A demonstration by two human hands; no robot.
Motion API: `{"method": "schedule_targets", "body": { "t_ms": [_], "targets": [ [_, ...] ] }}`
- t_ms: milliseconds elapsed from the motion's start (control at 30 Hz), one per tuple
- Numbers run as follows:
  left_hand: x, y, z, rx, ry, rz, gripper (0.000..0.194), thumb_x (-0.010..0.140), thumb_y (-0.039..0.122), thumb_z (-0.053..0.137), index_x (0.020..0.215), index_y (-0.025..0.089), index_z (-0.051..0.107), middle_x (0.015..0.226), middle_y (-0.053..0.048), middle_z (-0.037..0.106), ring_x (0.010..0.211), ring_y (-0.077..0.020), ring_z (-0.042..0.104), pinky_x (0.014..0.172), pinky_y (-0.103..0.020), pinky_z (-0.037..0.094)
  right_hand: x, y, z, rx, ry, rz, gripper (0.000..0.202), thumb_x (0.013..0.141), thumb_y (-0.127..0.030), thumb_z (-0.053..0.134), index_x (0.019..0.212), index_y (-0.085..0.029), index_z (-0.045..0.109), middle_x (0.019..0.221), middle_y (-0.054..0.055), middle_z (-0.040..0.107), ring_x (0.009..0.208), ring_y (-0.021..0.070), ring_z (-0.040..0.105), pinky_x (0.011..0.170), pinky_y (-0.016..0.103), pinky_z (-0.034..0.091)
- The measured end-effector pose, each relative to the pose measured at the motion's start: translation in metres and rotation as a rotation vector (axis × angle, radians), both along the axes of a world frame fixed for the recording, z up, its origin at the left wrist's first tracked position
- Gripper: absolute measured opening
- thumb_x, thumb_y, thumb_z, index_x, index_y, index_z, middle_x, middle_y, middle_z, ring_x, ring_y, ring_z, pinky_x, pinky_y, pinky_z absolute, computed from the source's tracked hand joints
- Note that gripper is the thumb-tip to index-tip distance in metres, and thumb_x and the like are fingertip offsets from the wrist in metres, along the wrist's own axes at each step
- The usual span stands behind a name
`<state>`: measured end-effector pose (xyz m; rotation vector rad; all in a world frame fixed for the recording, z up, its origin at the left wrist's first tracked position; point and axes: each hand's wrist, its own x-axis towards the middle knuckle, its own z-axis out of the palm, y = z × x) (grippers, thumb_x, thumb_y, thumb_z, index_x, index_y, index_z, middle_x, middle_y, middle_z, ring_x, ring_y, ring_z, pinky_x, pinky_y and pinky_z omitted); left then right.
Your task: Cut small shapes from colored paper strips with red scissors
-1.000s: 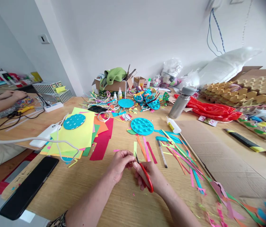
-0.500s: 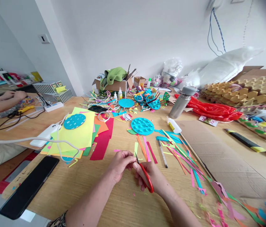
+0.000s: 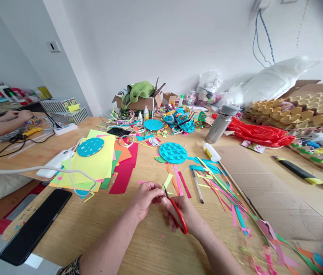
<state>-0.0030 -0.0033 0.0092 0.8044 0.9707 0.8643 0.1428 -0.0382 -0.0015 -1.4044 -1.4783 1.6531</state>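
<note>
My left hand (image 3: 149, 198) pinches the lower end of a short yellow-green paper strip (image 3: 167, 181). My right hand (image 3: 182, 214) is closed round the red handles of the scissors (image 3: 179, 215), whose dark blades point up at the strip, near my left fingertips. Just beyond lie an orange strip (image 3: 172, 179), a pink strip (image 3: 177, 180) and a red strip (image 3: 184, 184). Farther back is a round blue piece (image 3: 173, 152) with a raised pattern.
Coloured paper sheets (image 3: 92, 164) and a black phone (image 3: 35, 227) lie at the left. To the right are a pen (image 3: 197, 186), a glue bottle (image 3: 211, 151), a metal flask (image 3: 221, 124) and cardboard (image 3: 264, 187). Another person's hands (image 3: 18, 116) show at far left.
The yellow-green strip has tilted, its upper end swinging to the right. Both hands and the scissors stay almost where they were.
</note>
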Motion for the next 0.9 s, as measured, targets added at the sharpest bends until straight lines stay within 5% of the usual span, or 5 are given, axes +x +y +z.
{"method": "schedule_targets", "body": {
  "t_ms": [667, 900],
  "targets": [
    [-0.0046, 0.0018, 0.0014, -0.007, 0.008, -0.027, 0.014, 0.061, 0.023, 0.066, 0.061, 0.013, 0.056, 0.057, 0.0, 0.057, 0.049, -0.007, 0.045, 0.051, -0.021, 0.031, 0.0001, 0.0008, 0.0027, -0.043, 0.016, 0.019, 0.058, 0.075, -0.07, 0.053, 0.054, -0.016, 0.05, 0.038, -0.001, 0.05, 0.031, 0.0094, 0.048, 0.031, 0.018, 0.031],
    [-0.0038, 0.0035, -0.0009, -0.133, -0.14, -0.013, 0.05, 0.071, 0.062, 0.056, 0.067, 0.012, 0.059, 0.062, -0.003, 0.058, 0.049, -0.0087, 0.048, 0.046, -0.022, 0.031, -0.0014, 0.002, 0.0074, -0.035, 0.011, -0.014, 0.058, 0.074, -0.071, 0.052, 0.056, -0.016, 0.05, 0.038, -0.001, 0.051, 0.031, 0.0097, 0.048, 0.031, 0.017, 0.03]
  ]
}}
